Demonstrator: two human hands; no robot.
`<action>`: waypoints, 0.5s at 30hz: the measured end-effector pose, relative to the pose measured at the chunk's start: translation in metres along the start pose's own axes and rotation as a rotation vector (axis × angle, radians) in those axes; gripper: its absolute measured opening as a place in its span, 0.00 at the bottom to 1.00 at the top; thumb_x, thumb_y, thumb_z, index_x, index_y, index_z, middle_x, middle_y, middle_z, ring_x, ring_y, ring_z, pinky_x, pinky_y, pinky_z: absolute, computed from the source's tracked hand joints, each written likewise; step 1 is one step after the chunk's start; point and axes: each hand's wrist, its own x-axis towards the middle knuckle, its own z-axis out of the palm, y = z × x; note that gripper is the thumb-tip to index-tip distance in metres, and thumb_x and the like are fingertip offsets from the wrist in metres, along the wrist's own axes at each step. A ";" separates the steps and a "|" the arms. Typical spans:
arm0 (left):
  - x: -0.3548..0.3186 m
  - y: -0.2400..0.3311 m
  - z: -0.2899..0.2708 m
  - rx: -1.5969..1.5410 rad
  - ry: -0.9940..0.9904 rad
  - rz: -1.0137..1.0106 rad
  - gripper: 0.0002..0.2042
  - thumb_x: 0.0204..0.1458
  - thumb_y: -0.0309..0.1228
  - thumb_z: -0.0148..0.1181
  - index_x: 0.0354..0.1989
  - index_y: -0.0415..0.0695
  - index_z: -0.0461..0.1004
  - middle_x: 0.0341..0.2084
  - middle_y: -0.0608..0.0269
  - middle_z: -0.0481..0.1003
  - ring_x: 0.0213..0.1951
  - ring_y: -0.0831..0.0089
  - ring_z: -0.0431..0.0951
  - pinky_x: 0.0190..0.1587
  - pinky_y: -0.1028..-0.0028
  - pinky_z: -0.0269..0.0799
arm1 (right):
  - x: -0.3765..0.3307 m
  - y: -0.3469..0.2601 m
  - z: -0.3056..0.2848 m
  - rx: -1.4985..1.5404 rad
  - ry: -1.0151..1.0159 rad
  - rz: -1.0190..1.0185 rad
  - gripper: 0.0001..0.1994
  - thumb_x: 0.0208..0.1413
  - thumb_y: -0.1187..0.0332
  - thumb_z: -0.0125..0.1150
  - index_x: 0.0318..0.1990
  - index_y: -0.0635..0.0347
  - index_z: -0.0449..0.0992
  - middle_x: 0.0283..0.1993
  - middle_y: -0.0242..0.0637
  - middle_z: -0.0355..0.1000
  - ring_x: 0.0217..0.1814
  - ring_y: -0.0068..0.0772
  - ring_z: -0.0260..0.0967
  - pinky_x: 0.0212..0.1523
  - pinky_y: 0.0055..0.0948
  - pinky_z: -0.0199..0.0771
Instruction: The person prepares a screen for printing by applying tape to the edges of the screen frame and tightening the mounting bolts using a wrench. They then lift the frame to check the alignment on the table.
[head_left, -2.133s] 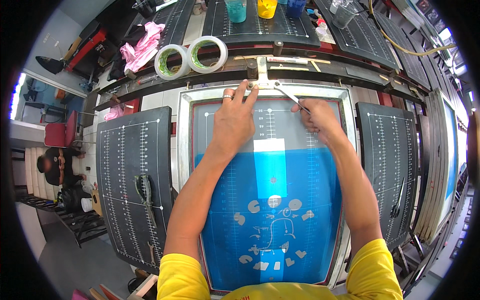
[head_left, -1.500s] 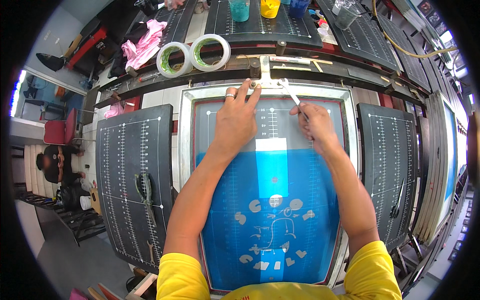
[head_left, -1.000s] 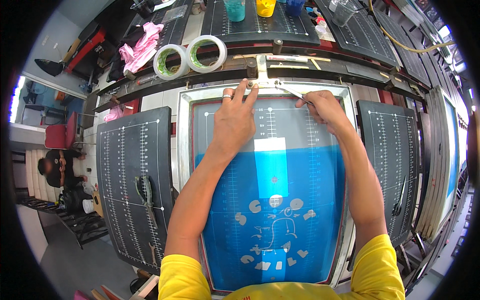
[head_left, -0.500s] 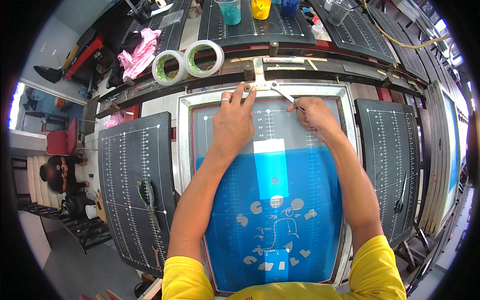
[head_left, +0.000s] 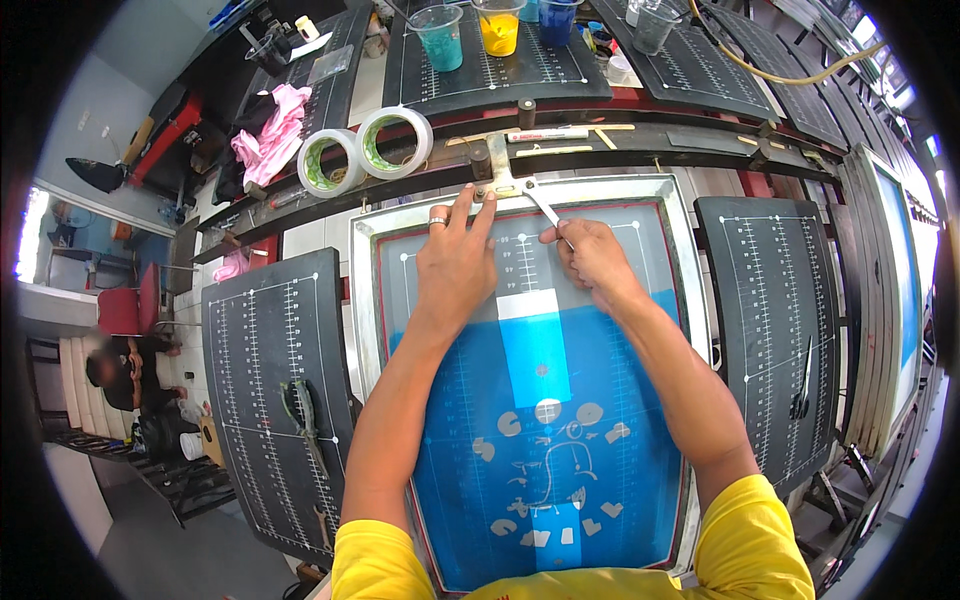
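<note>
Printing screen [head_left: 540, 420], blue mesh in metal frame, centre of frame | left hand [head_left: 455, 265] flat on upper mesh, fingers spread, grasping nothing | right hand [head_left: 592, 258] fingers pinched on thin metal tool [head_left: 548, 210] near top clamp [head_left: 498, 180] | risk: tool tip may slip and puncture mesh; uneven pressing could shift the frame.

Printing screen [head_left: 640, 470]: near edge cut off by the lower picture edge and the yellow sleeves [head_left: 750, 550]. Thin metal tool [head_left: 548, 212]: lower end hidden inside the right hand [head_left: 597, 262]. Left hand [head_left: 458, 262]: covers part of the mesh beneath. Seated person [head_left: 125, 375] at far left: blurred.
</note>
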 end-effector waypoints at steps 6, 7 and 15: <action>-0.001 -0.001 -0.003 -0.017 -0.004 0.005 0.28 0.47 0.26 0.62 0.60 0.48 0.70 0.61 0.57 0.67 0.50 0.56 0.69 0.45 0.64 0.80 | -0.006 -0.001 -0.013 -0.092 0.040 -0.058 0.16 0.65 0.65 0.45 0.37 0.65 0.78 0.16 0.21 0.55 0.17 0.15 0.48 0.19 0.24 0.46; -0.001 -0.001 -0.003 -0.025 -0.002 0.007 0.28 0.47 0.26 0.62 0.61 0.48 0.70 0.61 0.57 0.67 0.51 0.56 0.69 0.45 0.64 0.80 | -0.005 -0.003 -0.015 -0.112 0.041 -0.080 0.15 0.65 0.64 0.45 0.38 0.65 0.77 0.16 0.20 0.54 0.16 0.14 0.46 0.17 0.23 0.44; -0.001 0.000 -0.005 -0.003 -0.014 0.003 0.28 0.47 0.26 0.62 0.61 0.48 0.69 0.61 0.56 0.66 0.52 0.55 0.69 0.47 0.63 0.79 | 0.010 -0.028 -0.010 -0.035 -0.034 -0.084 0.16 0.65 0.66 0.43 0.47 0.67 0.74 0.18 0.22 0.56 0.18 0.15 0.48 0.18 0.22 0.47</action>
